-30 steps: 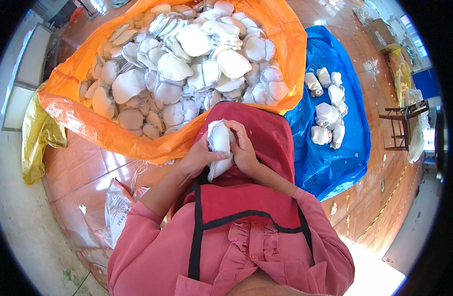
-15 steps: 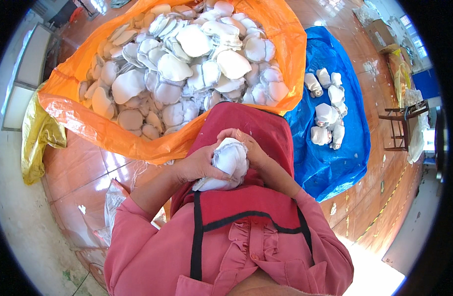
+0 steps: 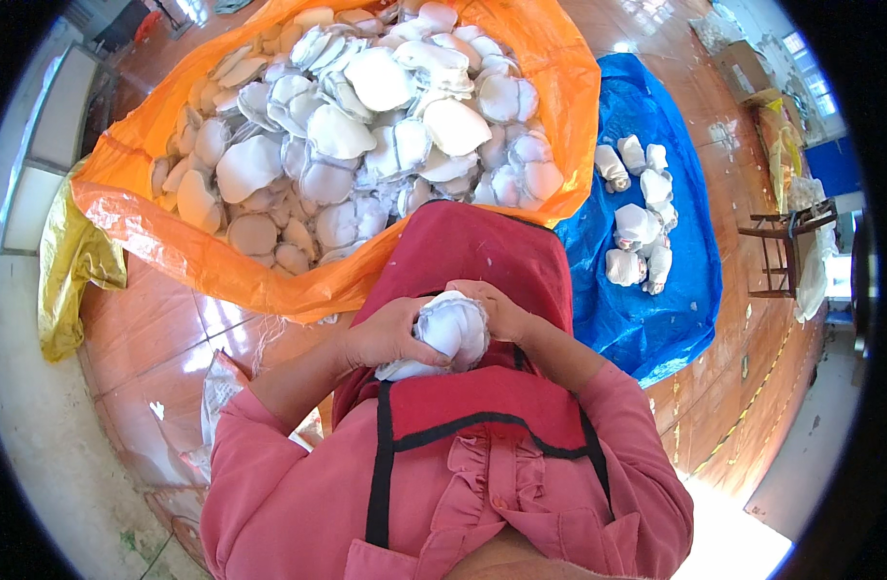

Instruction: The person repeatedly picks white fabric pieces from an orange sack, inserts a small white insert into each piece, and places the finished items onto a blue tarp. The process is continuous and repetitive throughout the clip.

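A bundle of rounded white fabric pads with frayed grey edges [image 3: 451,329] is held at my lap, over the red apron [image 3: 482,242]. My left hand [image 3: 397,333] grips its left side, thumb laid across the front. My right hand [image 3: 495,307] closes round the far right side, its fingertips partly hidden behind the bundle. Just beyond my knees, a big orange plastic sack [image 3: 299,295] lies spread wide, heaped with loose white pads [image 3: 342,132] of the same sort.
To the right, several tied white bundles [image 3: 637,224] lie on a blue plastic sheet [image 3: 675,319]. A yellow sack [image 3: 71,261] slumps by the left wall. A wooden stool [image 3: 777,246] and a cardboard box [image 3: 745,70] stand farther right on the tiled floor [image 3: 139,333].
My right hand has come down and closer in round the bundle's far side. The bundle looks rounder and more tightly gathered, while my left hand keeps its grip.
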{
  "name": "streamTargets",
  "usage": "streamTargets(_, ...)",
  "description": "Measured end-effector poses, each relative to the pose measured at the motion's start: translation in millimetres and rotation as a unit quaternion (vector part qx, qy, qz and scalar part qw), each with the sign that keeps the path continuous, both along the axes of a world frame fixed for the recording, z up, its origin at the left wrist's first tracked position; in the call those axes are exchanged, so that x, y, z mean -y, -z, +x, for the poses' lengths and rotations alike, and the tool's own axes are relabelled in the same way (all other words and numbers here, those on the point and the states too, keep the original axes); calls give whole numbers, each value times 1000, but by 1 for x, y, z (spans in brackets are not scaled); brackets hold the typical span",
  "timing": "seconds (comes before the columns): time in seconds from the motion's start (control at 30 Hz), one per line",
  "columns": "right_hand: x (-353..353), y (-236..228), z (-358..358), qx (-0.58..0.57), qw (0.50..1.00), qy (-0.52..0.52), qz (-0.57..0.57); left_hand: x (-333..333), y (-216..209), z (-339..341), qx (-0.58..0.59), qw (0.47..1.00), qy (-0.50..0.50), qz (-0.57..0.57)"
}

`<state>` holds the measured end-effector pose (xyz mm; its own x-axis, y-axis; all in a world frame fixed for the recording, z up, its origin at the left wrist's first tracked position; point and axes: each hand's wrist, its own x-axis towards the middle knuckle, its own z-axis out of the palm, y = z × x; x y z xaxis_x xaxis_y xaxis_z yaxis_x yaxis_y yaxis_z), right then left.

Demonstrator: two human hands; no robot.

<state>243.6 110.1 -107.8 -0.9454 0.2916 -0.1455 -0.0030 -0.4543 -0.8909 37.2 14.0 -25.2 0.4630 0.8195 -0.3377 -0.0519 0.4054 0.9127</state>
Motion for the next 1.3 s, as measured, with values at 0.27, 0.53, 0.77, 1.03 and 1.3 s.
streamTargets(0.27,10,-8,7,10,987,7,-163,5,10,-1,-21,998,-54,-12)
streamTargets(0.53,4,-8,0,32,992,6,-125,2,26,-10,-52,994,-92,-13)
streamTargets(0.77,-5,-8,-27,176,973,70,131,-4,50,-19,-81,984,-158,22)
streamTargets(1.03,1,29,-51,225,938,176,195,-10,54,-17,-243,949,-181,86)
streamTargets(1.3,0,12,-29,176,970,114,120,-1,61,-10,-260,931,-198,160)
